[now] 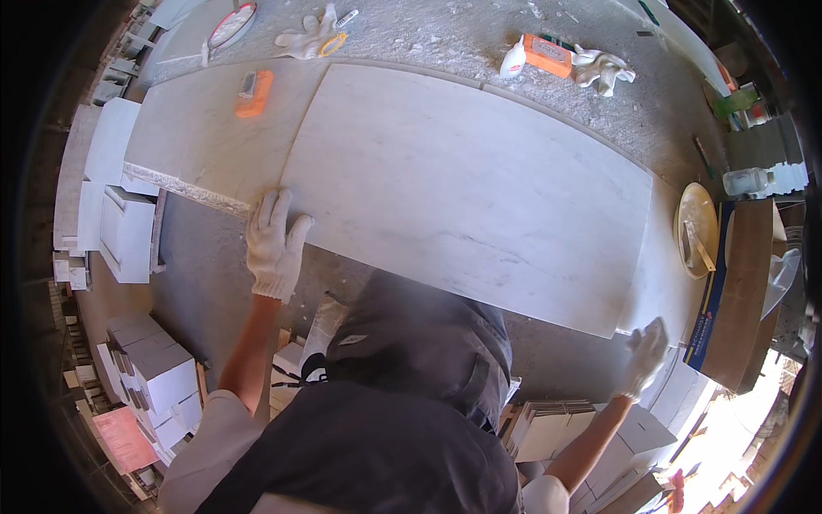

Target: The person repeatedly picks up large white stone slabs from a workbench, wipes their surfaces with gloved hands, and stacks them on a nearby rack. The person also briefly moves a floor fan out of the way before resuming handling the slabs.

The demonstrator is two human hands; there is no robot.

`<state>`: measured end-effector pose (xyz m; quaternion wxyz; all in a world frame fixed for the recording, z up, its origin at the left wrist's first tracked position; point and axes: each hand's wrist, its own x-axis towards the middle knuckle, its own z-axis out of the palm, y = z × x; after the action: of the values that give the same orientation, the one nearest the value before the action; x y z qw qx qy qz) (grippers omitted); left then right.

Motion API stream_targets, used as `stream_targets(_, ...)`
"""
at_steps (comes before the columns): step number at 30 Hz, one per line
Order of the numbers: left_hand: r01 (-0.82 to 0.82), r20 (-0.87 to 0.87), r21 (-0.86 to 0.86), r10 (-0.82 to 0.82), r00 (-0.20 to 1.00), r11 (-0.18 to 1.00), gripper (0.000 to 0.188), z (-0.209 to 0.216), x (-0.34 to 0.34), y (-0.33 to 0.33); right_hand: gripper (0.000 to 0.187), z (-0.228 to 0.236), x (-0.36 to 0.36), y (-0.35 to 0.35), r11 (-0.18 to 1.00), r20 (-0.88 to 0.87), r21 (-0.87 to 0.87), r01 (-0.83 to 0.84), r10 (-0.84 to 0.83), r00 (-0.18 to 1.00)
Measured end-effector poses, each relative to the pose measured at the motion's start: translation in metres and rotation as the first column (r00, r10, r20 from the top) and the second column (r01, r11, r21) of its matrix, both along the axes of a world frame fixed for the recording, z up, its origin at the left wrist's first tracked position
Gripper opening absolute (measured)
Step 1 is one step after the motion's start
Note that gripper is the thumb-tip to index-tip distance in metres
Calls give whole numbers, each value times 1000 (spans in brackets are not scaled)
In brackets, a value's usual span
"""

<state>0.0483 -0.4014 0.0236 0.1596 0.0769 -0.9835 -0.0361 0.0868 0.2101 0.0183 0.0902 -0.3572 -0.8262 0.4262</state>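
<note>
A large white marble slab (475, 201) is lying flat in the middle, its long axis running left to right and its right end slanting nearer the person. It is sitting to the right and far side of the left hand (274, 246), and to the left and far side of the right hand (648, 358). The left hand is lying closer: it is covering the near left corner, where the slab is meeting a smaller left slab (193, 133). The right hand is hanging just beside the near right corner, by a narrower right slab (658, 270).

Both hands are wearing pale gloves. The left is lying open, fingers straight and close together, thumb standing a little apart, gripping nothing and seemingly resting on the stone. The right is showing blurred but looking open, with nothing visible in it; whether its fingertips are touching the right slab, I cannot tell
</note>
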Motion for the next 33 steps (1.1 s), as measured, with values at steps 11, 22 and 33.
stream_targets(11,-240,236,201,191,953,950,59,14,-22,7,54,-28,31,-85,518,-11,-829,212,-394,919)
stream_targets(22,-293,232,520,197,952,802,59,21,-24,-1,53,-39,19,-79,598,-22,-788,148,-267,963)
stream_targets(33,-311,287,642,156,945,701,66,26,-20,-9,33,-28,40,-102,603,-165,-794,72,-329,930)
